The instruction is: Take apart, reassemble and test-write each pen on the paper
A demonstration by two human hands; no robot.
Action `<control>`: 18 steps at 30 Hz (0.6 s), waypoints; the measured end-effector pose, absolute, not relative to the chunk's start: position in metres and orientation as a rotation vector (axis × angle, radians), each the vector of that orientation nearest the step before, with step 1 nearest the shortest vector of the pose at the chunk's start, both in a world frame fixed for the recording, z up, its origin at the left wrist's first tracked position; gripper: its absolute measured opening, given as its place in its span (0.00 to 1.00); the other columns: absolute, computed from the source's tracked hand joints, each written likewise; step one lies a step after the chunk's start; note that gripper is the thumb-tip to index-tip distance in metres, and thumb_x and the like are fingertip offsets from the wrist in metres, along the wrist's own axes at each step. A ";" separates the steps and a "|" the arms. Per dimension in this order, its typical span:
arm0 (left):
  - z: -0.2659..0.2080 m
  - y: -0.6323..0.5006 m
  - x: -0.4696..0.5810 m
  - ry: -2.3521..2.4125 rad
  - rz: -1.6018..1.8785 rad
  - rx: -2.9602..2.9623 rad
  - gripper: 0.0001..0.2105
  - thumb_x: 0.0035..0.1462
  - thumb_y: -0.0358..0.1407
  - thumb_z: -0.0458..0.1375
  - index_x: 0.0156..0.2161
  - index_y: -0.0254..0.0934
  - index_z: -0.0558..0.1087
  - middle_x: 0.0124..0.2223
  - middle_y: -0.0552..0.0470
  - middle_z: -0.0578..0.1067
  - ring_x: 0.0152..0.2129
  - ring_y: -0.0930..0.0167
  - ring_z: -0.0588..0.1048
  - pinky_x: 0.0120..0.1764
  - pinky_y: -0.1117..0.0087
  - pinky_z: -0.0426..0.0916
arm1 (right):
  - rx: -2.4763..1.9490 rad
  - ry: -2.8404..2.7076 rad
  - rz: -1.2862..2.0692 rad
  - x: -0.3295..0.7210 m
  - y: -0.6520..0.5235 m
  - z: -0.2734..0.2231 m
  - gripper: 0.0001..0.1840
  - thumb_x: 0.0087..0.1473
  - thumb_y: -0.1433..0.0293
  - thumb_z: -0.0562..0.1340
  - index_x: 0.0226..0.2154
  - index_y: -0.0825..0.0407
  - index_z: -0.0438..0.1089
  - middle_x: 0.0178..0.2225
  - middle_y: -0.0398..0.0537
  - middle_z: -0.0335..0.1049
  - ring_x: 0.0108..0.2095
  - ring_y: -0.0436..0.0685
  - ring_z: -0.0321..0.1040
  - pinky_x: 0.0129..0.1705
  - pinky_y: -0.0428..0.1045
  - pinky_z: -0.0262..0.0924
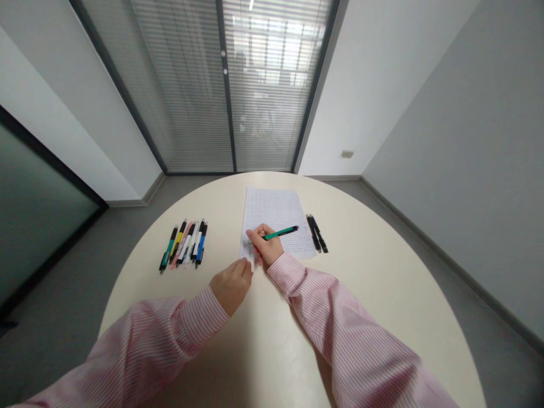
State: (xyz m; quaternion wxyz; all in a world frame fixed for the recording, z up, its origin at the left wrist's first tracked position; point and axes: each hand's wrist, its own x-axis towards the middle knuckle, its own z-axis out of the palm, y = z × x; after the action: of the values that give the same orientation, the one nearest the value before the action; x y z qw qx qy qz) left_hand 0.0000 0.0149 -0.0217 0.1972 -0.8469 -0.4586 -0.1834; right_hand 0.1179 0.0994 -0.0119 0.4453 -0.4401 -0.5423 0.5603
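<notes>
A white sheet of lined paper [274,207] lies on the table, its upper part covered with rows that look like handwriting. Over its lower left part, my right hand [268,245] is closed around a green and black pen [280,232], whose rear end points right. The pen's tip is hard to make out beside my fingers. My left hand [233,281] rests at the paper's lower left corner with its fingers curled together, their tips pressing on the sheet's edge. Its thumb is mostly hidden.
Several pens [185,245] in green, yellow, pink, white and blue lie side by side on the left. Right of the paper are two black pens [317,233]. The round, cream table [374,272] has its far edge near a glass partition with blinds [191,102].
</notes>
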 end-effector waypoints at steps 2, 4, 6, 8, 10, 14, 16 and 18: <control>-0.019 0.015 -0.001 -1.273 -0.518 -2.377 0.08 0.57 0.27 0.49 0.38 0.29 0.69 0.37 0.43 0.75 0.31 0.68 0.74 0.31 0.69 0.71 | -1.030 -1.162 1.475 0.123 0.101 -0.006 0.20 0.41 0.55 0.64 0.22 0.50 0.56 0.11 0.32 0.58 0.08 0.44 0.48 0.08 0.41 0.43; -0.015 0.016 -0.002 -1.274 -0.507 -2.385 0.07 0.57 0.28 0.49 0.35 0.31 0.70 0.35 0.44 0.75 0.30 0.69 0.74 0.30 0.70 0.70 | -0.971 -1.054 1.602 0.129 0.102 0.000 0.23 0.39 0.49 0.63 0.23 0.51 0.60 0.14 0.38 0.64 0.11 0.45 0.55 0.10 0.41 0.49; -0.011 0.016 -0.002 -1.291 -0.492 -2.390 0.07 0.57 0.28 0.49 0.33 0.32 0.69 0.32 0.46 0.74 0.28 0.70 0.73 0.29 0.71 0.68 | -0.888 -1.006 1.777 0.135 0.103 0.005 0.30 0.43 0.42 0.54 0.25 0.53 0.64 0.21 0.47 0.70 0.19 0.50 0.64 0.17 0.44 0.59; -0.009 0.015 -0.003 -1.308 -0.485 -2.386 0.08 0.58 0.29 0.49 0.31 0.33 0.69 0.29 0.48 0.73 0.25 0.71 0.72 0.27 0.71 0.66 | -0.791 -0.994 1.865 0.137 0.103 0.009 0.33 0.47 0.41 0.48 0.24 0.54 0.66 0.27 0.52 0.72 0.27 0.54 0.68 0.27 0.48 0.64; -0.008 0.015 -0.003 -1.305 -0.488 -2.383 0.08 0.58 0.30 0.50 0.29 0.33 0.69 0.27 0.49 0.73 0.24 0.71 0.72 0.26 0.71 0.65 | -0.694 -0.933 1.802 0.138 0.103 0.011 0.27 0.48 0.46 0.53 0.23 0.52 0.65 0.25 0.47 0.70 0.27 0.51 0.67 0.34 0.50 0.63; -0.008 0.015 -0.003 -1.292 -0.495 -2.381 0.08 0.57 0.30 0.50 0.29 0.33 0.69 0.26 0.50 0.72 0.23 0.71 0.71 0.25 0.71 0.63 | -0.502 -0.720 1.743 0.141 0.100 0.017 0.18 0.47 0.51 0.59 0.25 0.49 0.62 0.14 0.33 0.47 0.15 0.46 0.47 0.31 0.47 0.59; -0.007 0.015 -0.003 -1.290 -0.505 -2.377 0.08 0.57 0.30 0.50 0.29 0.33 0.70 0.25 0.50 0.72 0.22 0.71 0.71 0.24 0.71 0.63 | -0.463 -0.713 1.841 0.148 0.097 0.023 0.25 0.47 0.44 0.52 0.27 0.50 0.61 0.16 0.34 0.46 0.17 0.48 0.47 0.29 0.49 0.58; -0.006 0.015 -0.003 -1.280 -0.508 -2.375 0.08 0.57 0.30 0.51 0.29 0.33 0.70 0.25 0.51 0.72 0.22 0.71 0.70 0.24 0.71 0.62 | -0.469 -0.754 1.903 0.156 0.094 0.028 0.30 0.46 0.40 0.47 0.26 0.50 0.60 0.18 0.37 0.48 0.19 0.50 0.48 0.29 0.50 0.57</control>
State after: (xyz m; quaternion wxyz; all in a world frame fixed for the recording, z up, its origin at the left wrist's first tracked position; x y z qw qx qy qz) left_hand -0.0032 0.0153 -0.0059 0.1968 -0.8482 -0.4570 -0.1816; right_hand 0.1558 0.0937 0.0282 0.4975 -0.1936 -0.3114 0.7861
